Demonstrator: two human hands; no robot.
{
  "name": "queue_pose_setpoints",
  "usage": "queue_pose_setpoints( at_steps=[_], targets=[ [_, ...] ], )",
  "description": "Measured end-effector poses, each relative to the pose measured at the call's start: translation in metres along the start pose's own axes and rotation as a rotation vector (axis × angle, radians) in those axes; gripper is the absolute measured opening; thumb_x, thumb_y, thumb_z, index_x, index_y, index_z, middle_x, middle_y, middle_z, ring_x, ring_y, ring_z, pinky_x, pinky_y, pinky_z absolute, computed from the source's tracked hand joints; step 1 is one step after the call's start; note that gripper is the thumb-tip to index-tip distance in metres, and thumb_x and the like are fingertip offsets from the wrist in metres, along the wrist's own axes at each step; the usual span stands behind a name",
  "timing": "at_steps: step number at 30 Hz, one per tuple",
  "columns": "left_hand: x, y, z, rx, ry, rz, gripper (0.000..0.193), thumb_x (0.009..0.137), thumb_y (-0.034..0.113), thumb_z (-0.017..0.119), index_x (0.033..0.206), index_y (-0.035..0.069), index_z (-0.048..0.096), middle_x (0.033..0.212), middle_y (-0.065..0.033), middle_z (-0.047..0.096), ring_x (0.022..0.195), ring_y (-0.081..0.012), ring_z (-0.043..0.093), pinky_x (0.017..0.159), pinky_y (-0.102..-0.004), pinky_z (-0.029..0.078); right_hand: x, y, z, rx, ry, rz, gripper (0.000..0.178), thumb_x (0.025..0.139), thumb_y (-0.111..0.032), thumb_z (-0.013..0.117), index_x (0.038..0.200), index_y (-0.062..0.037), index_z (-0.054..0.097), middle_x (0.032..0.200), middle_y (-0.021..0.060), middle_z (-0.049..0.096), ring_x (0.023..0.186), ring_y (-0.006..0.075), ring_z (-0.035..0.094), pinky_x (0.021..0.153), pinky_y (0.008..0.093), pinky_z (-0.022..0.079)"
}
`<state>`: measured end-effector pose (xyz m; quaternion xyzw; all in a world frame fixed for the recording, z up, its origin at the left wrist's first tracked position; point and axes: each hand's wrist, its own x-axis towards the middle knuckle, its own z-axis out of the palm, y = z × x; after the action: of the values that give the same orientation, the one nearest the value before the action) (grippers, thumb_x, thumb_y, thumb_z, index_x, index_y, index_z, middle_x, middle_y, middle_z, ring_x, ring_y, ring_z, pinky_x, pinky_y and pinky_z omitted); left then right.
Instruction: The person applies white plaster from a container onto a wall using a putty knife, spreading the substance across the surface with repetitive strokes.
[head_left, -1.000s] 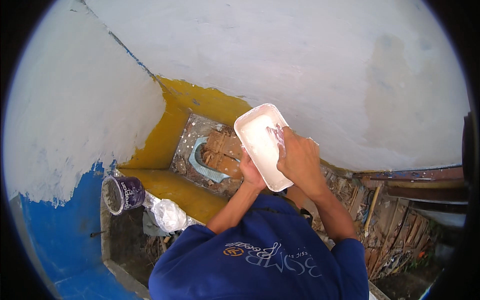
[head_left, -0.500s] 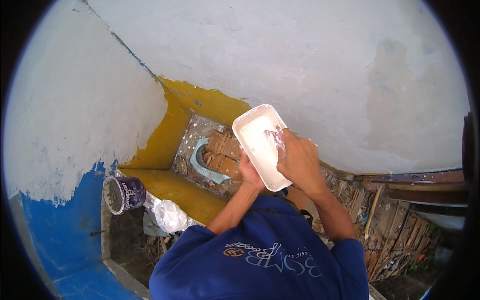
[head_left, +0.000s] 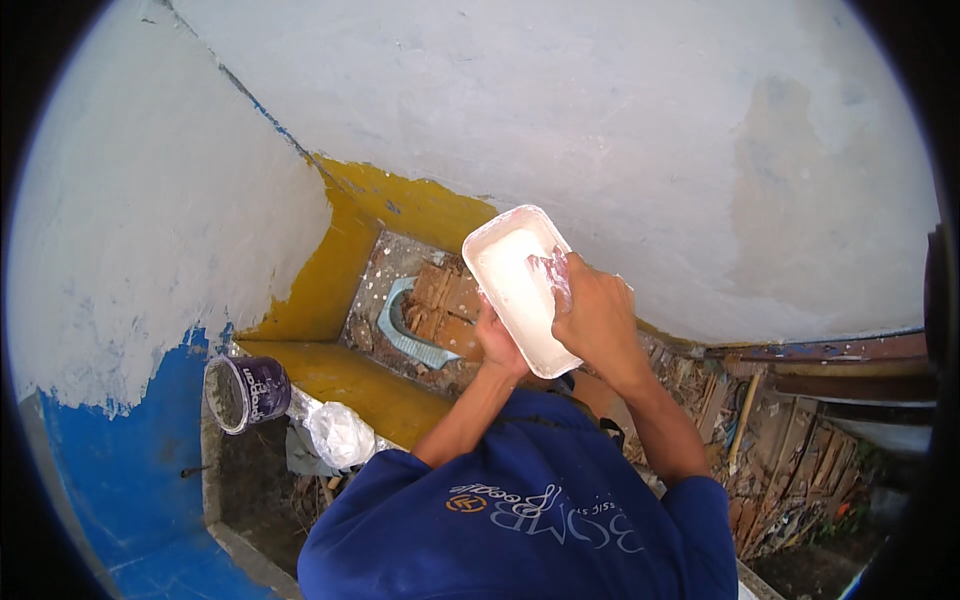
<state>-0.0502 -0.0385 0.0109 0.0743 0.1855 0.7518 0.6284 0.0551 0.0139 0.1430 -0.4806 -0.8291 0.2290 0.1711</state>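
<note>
My left hand [head_left: 499, 340] grips a white rectangular plastic tub [head_left: 492, 236] from its near left side, fingers partly hidden behind its wall. The tub is tilted, and a smooth white paste or paint [head_left: 519, 262] coats its inside. Over the tub's right side, my right hand [head_left: 598, 315] is closed on a small pinkish-purple piece [head_left: 551, 274] smeared with white. Its lower end dips toward the paste, and I cannot make out its kind.
A dark purple bucket [head_left: 265, 388] stands at left on a ledge, beside a crumpled clear plastic bag [head_left: 340, 435]. Below lies a light-blue squat toilet pan [head_left: 425, 350] with broken wood on it. White-coated walls [head_left: 600, 110] rise ahead; wood scraps [head_left: 790, 470] pile at right.
Both hands and the tub have barely moved. The right hand and its pinkish piece have shifted very slightly left and up within the tub.
</note>
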Motion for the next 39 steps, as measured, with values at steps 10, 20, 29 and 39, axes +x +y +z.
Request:
queue_pose_setpoints(
  at_steps=[10, 20, 29, 39],
  targets=[
    [0.001, 0.005, -0.001, 0.008, -0.023, 0.0, 0.07, 0.101, 0.058, 0.034, 0.149, 0.007, 0.035, 0.148, -0.0133, 0.046, 0.134, -0.0317, 0.046, 0.114, -0.0474, 0.036, 0.001, -0.003, -0.001, 0.068, 0.01, -0.013, 0.025, 0.078, -0.007, 0.062, 0.097, 0.0075, 0.056, 0.076, 0.0281, 0.063, 0.073, 0.0483, 0.062, 0.068, 0.0553, 0.047],
    [0.005, 0.007, -0.001, -0.047, -0.015, -0.037, 0.072, 0.1, 0.059, 0.034, 0.15, 0.007, 0.034, 0.148, -0.0133, 0.045, 0.135, -0.0317, 0.045, 0.114, -0.0471, 0.035, 0.004, -0.005, 0.002, -0.034, 0.022, -0.04, 0.025, 0.079, -0.008, 0.061, 0.1, 0.0052, 0.057, 0.075, 0.0269, 0.063, 0.072, 0.0474, 0.061, 0.065, 0.0548, 0.045],
    [0.01, 0.003, -0.005, -0.079, 0.017, -0.059, 0.069, 0.102, 0.056, 0.033, 0.149, 0.006, 0.036, 0.148, -0.0132, 0.046, 0.134, -0.0304, 0.046, 0.114, -0.0455, 0.035, 0.003, -0.008, 0.012, -0.08, 0.037, -0.061, 0.02, 0.08, -0.007, 0.059, 0.099, -0.0006, 0.061, 0.084, 0.0208, 0.066, 0.072, 0.0448, 0.062, 0.063, 0.0523, 0.046],
    [0.012, 0.006, -0.006, -0.062, -0.001, -0.034, 0.07, 0.101, 0.058, 0.033, 0.149, 0.007, 0.036, 0.148, -0.0131, 0.046, 0.134, -0.0309, 0.046, 0.114, -0.0466, 0.035, 0.011, -0.006, 0.002, 0.025, 0.001, -0.026, 0.023, 0.076, -0.007, 0.062, 0.096, 0.0043, 0.06, 0.074, 0.0271, 0.063, 0.071, 0.0469, 0.061, 0.066, 0.0546, 0.047]
  ],
)
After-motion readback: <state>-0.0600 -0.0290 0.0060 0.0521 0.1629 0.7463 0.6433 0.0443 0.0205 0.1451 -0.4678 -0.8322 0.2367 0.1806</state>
